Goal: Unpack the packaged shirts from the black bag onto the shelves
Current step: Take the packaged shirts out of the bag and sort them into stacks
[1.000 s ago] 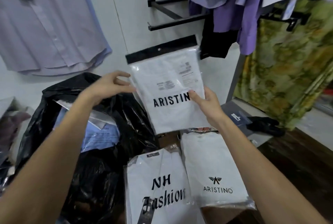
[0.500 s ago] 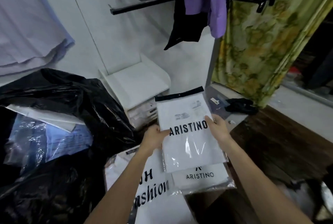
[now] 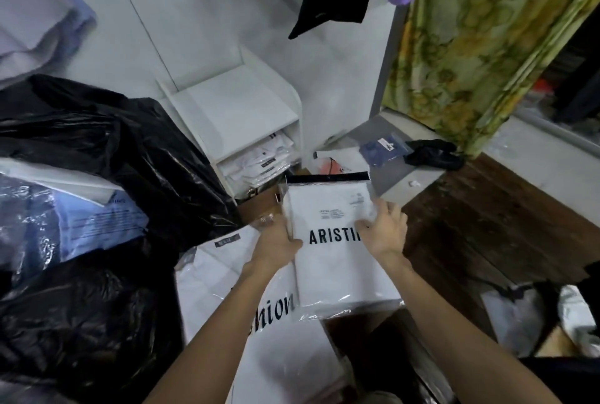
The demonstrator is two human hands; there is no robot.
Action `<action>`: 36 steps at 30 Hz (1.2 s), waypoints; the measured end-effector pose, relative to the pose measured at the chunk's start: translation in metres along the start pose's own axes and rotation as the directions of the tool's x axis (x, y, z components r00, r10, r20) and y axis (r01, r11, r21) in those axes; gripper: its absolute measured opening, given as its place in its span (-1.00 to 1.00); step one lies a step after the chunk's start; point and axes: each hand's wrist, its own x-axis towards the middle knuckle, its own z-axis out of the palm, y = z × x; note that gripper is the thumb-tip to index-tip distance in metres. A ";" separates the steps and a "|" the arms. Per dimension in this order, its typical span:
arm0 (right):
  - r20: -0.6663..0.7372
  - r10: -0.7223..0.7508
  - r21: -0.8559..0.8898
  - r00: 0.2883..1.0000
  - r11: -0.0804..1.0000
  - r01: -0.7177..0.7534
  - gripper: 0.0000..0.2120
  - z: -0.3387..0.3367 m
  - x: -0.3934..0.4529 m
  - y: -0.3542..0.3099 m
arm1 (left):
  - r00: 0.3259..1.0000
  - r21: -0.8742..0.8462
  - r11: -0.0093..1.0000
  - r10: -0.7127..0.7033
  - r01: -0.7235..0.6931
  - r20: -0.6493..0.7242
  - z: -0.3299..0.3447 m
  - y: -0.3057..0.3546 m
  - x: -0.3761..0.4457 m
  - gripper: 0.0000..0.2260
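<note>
I hold the packaged shirt (image 3: 334, 251) by its two long edges: my left hand (image 3: 279, 243) grips the left edge with the thumb on top, and my right hand (image 3: 384, 231) presses on the right edge, fingers spread. It lies low, over another package (image 3: 227, 277) I think. The black bag (image 3: 107, 157) is close on my left, the white shelf (image 3: 233, 111) stands behind, and the wooden floor (image 3: 487, 225) on my right is free.
</note>
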 end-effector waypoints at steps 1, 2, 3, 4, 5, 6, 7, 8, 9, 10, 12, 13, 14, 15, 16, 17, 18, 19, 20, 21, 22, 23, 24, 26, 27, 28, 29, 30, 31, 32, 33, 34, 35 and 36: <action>-0.022 -0.068 -0.012 0.997 0.998 0.068 -0.41 0.004 -0.002 -0.013 | 0.998 -0.016 1.000 0.025 -0.026 -0.049 -0.007 -0.005 -0.001 -0.70; -0.016 -0.138 0.008 0.990 0.990 0.138 -0.44 0.010 -0.004 -0.028 | 0.993 -0.025 0.998 0.047 -0.050 -0.106 -0.016 -0.009 -0.005 -0.73; 0.006 -0.213 0.043 0.977 0.976 0.212 -0.48 0.018 -0.007 -0.046 | 0.985 -0.032 0.998 0.053 -0.059 -0.164 -0.026 -0.016 -0.009 -0.75; 0.035 -0.283 0.086 0.958 0.956 0.280 -0.51 0.027 -0.012 -0.065 | 0.974 -0.048 0.997 0.043 -0.055 -0.223 -0.039 -0.021 -0.017 -0.76; 0.067 -0.347 0.135 0.935 0.932 0.336 -0.53 0.036 -0.019 -0.085 | 0.959 -0.077 0.996 0.026 -0.050 -0.282 -0.052 -0.028 -0.025 -0.78; 0.092 -0.409 0.190 0.908 0.902 0.387 -0.55 0.045 -0.026 -0.108 | 0.941 -0.109 0.993 0.010 -0.050 -0.339 -0.067 -0.036 -0.033 -0.79; 0.109 -0.473 0.249 0.874 0.864 0.437 -0.57 0.054 -0.034 -0.130 | 0.921 -0.151 0.987 -0.008 -0.056 -0.389 -0.082 -0.047 -0.041 -0.80; 0.119 -0.536 0.301 0.836 0.822 0.484 -0.58 0.064 -0.044 -0.152 | 0.907 -0.205 0.977 -0.033 -0.060 -0.421 -0.098 -0.057 -0.050 -0.82; 0.121 -0.596 0.341 0.794 0.776 0.531 -0.59 0.073 -0.054 -0.174 | 0.894 -0.266 0.961 -0.057 -0.071 -0.444 -0.114 -0.068 -0.059 -0.84; 0.121 -0.651 0.373 0.749 0.729 0.573 -0.60 0.081 -0.065 -0.196 | 0.885 -0.314 0.946 -0.080 -0.077 -0.458 -0.129 -0.079 -0.068 -0.85; 0.136 -0.741 0.433 0.658 0.641 0.633 -0.61 0.097 -0.089 -0.238 | 0.860 -0.392 0.915 -0.120 -0.098 -0.495 -0.160 -0.101 -0.085 -0.86; 0.151 -0.775 0.466 0.614 0.604 0.647 -0.62 0.104 -0.101 -0.259 | 0.837 -0.426 0.897 -0.142 -0.116 -0.529 -0.175 -0.112 -0.092 -0.86; 0.166 -0.801 0.501 0.576 0.571 0.650 -0.62 0.112 -0.112 -0.279 | 0.811 -0.460 0.878 -0.171 -0.132 -0.560 -0.190 -0.119 -0.098 -0.84; 0.178 -0.820 0.535 0.544 0.545 0.646 -0.63 0.120 -0.121 -0.297 | 0.783 -0.508 0.848 -0.213 -0.148 -0.584 -0.204 -0.130 -0.100 -0.84; 0.182 -0.835 0.561 0.519 0.522 0.642 -0.64 0.128 -0.130 -0.314 | 0.761 -0.553 0.819 -0.261 -0.151 -0.594 -0.217 -0.140 -0.101 -0.88; 0.184 -0.848 0.575 0.498 0.504 0.645 -0.65 0.135 -0.136 -0.329 | 0.741 -0.580 0.803 -0.305 -0.138 -0.598 -0.228 -0.151 -0.098 -0.89; 0.194 -0.858 0.575 0.476 0.493 0.653 -0.65 0.142 -0.141 -0.343 | 0.722 -0.588 0.803 -0.350 -0.098 -0.597 -0.239 -0.161 -0.093 -0.76; 0.215 -0.863 0.566 0.456 0.491 0.662 -0.64 0.147 -0.144 -0.355 | 0.707 -0.592 0.804 -0.384 -0.060 -0.593 -0.249 -0.170 -0.087 -0.62; 0.243 -0.863 0.551 0.442 0.498 0.669 -0.63 0.151 -0.146 -0.365 | 0.701 -0.599 0.800 -0.407 -0.036 -0.585 -0.256 -0.178 -0.081 -0.53; 0.269 -0.858 0.538 0.439 0.511 0.670 -0.62 0.155 -0.147 -0.373 | 0.698 -0.599 0.801 -0.418 -0.019 -0.582 -0.262 -0.185 -0.072 -0.47; 0.287 -0.848 0.523 0.445 0.528 0.669 -0.61 0.157 -0.146 -0.379 | 0.694 -0.597 0.802 -0.428 -0.004 -0.579 -0.267 -0.187 -0.065 -0.44; 0.297 -0.839 0.507 0.456 0.543 0.669 -0.60 0.161 -0.144 -0.384 | 0.687 -0.599 0.800 -0.442 0.013 -0.576 -0.272 -0.183 -0.059 -0.43; 0.300 -0.832 0.489 0.466 0.553 0.674 -0.60 0.163 -0.141 -0.388 | 0.683 -0.597 0.802 -0.452 0.028 -0.574 -0.276 -0.179 -0.053 -0.44; 0.289 -0.820 0.457 0.495 0.572 0.681 -0.60 0.166 -0.134 -0.394 | 0.665 -0.570 0.819 -0.463 0.067 -0.587 -0.282 -0.170 -0.041 -0.56; 0.287 -0.810 0.443 0.512 0.586 0.678 -0.60 0.167 -0.131 -0.396 | 0.652 -0.548 0.833 -0.455 0.072 -0.606 -0.284 -0.167 -0.034 -0.66; 0.296 -0.799 0.428 0.524 0.601 0.675 -0.59 0.167 -0.127 -0.398 | 0.644 -0.524 0.849 -0.437 0.065 -0.628 -0.285 -0.164 -0.027 -0.74; 0.309 -0.789 0.414 0.531 0.615 0.671 -0.57 0.167 -0.124 -0.400 | 0.641 -0.503 0.862 -0.418 0.058 -0.644 -0.287 -0.163 -0.021 -0.75; 0.323 -0.782 0.405 0.532 0.623 0.669 -0.56 0.166 -0.121 -0.400 | 0.638 -0.483 0.873 -0.409 0.065 -0.652 -0.289 -0.162 -0.017 -0.71; 0.335 -0.779 0.404 0.530 0.627 0.666 -0.56 0.166 -0.119 -0.401 | 0.636 -0.460 0.885 -0.399 0.077 -0.661 -0.290 -0.163 -0.014 -0.68; 0.341 -0.776 0.407 0.530 0.630 0.661 -0.56 0.166 -0.117 -0.402 | 0.639 -0.442 0.892 -0.392 0.089 -0.662 -0.292 -0.164 -0.012 -0.68; 0.340 -0.776 0.409 0.532 0.631 0.659 -0.56 0.166 -0.116 -0.403 | 0.653 -0.445 0.891 -0.388 0.086 -0.650 -0.294 -0.166 -0.011 -0.68; 0.335 -0.776 0.406 0.534 0.631 0.661 -0.55 0.165 -0.115 -0.403 | 0.675 -0.473 0.878 -0.389 0.066 -0.628 -0.295 -0.167 -0.013 -0.69; 0.334 -0.776 0.400 0.534 0.630 0.665 -0.52 0.164 -0.113 -0.403 | 0.700 -0.513 0.857 -0.390 0.039 -0.599 -0.297 -0.168 -0.016 -0.72; 0.345 -0.779 0.394 0.524 0.627 0.673 -0.47 0.163 -0.113 -0.403 | 0.722 -0.562 0.827 -0.397 0.013 -0.567 -0.298 -0.168 -0.021 -0.75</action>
